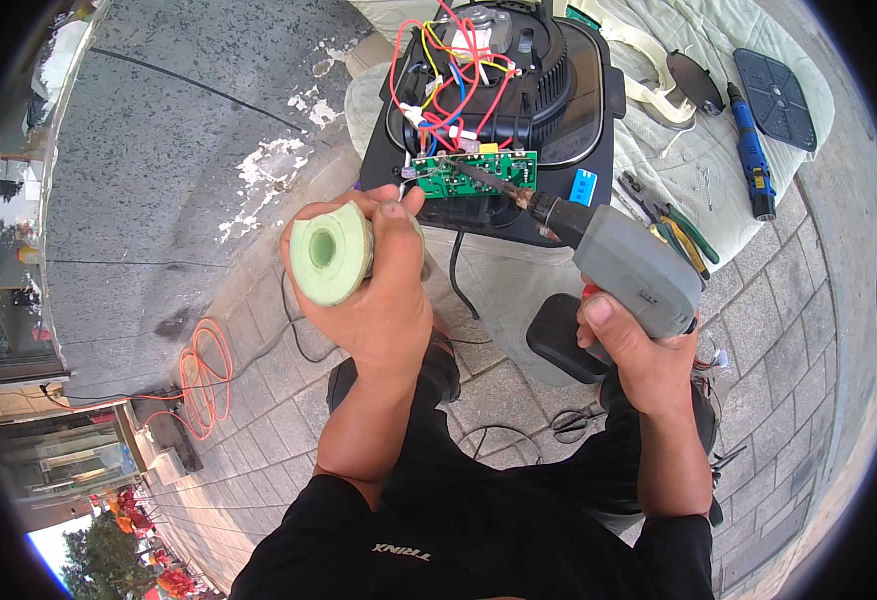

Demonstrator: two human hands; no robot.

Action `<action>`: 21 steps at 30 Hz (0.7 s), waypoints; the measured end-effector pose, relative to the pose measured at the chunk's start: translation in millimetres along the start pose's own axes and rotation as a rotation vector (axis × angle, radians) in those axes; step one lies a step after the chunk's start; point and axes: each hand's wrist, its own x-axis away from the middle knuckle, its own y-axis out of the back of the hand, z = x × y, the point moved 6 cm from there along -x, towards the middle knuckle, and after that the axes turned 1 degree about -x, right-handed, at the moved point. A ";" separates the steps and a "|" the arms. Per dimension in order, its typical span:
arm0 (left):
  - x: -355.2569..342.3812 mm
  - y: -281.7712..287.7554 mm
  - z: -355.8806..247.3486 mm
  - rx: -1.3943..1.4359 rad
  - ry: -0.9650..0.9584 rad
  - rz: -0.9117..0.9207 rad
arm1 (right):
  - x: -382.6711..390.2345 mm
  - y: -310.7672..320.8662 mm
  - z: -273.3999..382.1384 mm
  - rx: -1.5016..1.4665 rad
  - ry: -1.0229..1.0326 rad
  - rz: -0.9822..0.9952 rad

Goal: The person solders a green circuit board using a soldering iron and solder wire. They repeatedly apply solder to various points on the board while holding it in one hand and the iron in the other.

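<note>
My left hand [373, 285] is closed around a pale green spool [326, 256], which looks like a solder spool. A thin wire runs from its fingertips toward the green circuit board [488, 175]. In my right hand [643, 355] is a grey pistol-shaped cordless soldering iron [638, 265], its tip resting at or just over the board; exact contact is too small to tell. Red, yellow and blue wires [463, 95] lead from the board into an opened black appliance [558, 120]. The board lies along the appliance's near edge.
On the pale cloth [648, 150] to the right lie pliers [688, 235], a blue screwdriver [753, 150], a dark perforated plate [776, 98] and a cream plastic ring [648, 80]. Scissors [570, 425] and an orange cable [203, 380] rest on the paving.
</note>
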 end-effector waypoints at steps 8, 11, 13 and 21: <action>-0.8 0.0 0.3 -0.008 0.003 -0.001 | 0.6 0.3 -1.5 -0.002 -0.010 0.011; -1.1 0.2 1.3 -0.009 0.003 -0.004 | -1.6 -0.1 -2.2 0.076 0.085 -0.003; -1.2 0.0 1.5 -0.007 0.002 -0.005 | -1.7 0.2 -2.2 0.079 0.092 -0.003; -0.6 -1.1 -1.9 -0.001 -0.001 -0.008 | -0.8 0.2 -1.3 0.050 0.064 0.009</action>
